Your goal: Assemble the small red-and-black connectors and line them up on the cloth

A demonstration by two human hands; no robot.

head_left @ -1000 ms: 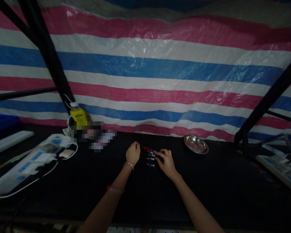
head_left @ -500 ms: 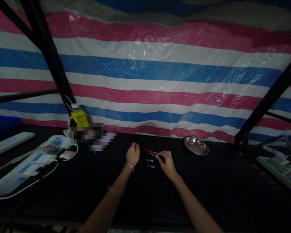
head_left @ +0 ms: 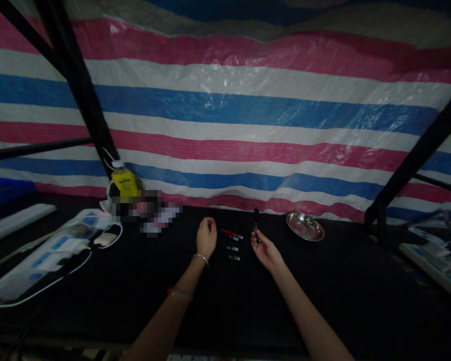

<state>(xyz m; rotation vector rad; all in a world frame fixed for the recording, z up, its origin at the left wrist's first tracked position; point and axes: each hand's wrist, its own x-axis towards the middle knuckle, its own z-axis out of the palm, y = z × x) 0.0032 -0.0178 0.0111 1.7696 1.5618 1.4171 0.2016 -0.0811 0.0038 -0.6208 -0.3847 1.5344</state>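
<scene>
**Slim black pen-shaped stick (head_left: 256,218) in your right hand (head_left: 266,253)**

You pinch it over the black tabletop (head_left: 342,291), short of its far edge. Your left hand (head_left: 206,236) curls loosely; I cannot tell if it holds anything. A slim red stick (head_left: 231,233) lies between your hands.

Site appears a makeshift work booth: striped plastic tarpaulin (head_left: 248,115) behind, black frame post (head_left: 83,95), black surface (head_left: 361,291), power strip (head_left: 41,259).
</scene>
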